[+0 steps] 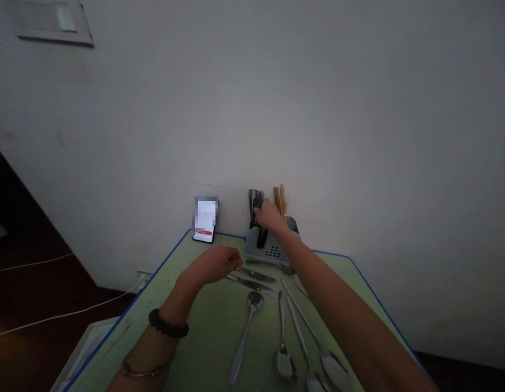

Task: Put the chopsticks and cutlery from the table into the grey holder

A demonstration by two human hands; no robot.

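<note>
My right hand (271, 216) reaches to the grey cutlery holder (254, 247) by the wall. Its fingers are closed at the upright cutlery handles (253, 201) in the left part; what they grip is hidden. My left hand (217, 264) hovers over the table, fingers loosely curled with a gap at the thumb, nothing visible in them. Just beside its fingertips lie two table knives (258, 275). In front of the holder rests another piece of cutlery (271, 265), partly behind my right arm. Closer to me are a spoon (246, 335) and several more spoons (285, 363).
Wooden chopsticks (279, 200) stand in the holder's right part. A lit phone (206, 219) leans on the wall at the back left corner. The green table (211, 348) has a blue edge. White cables (64, 314) and a socket (144, 280) are at the left.
</note>
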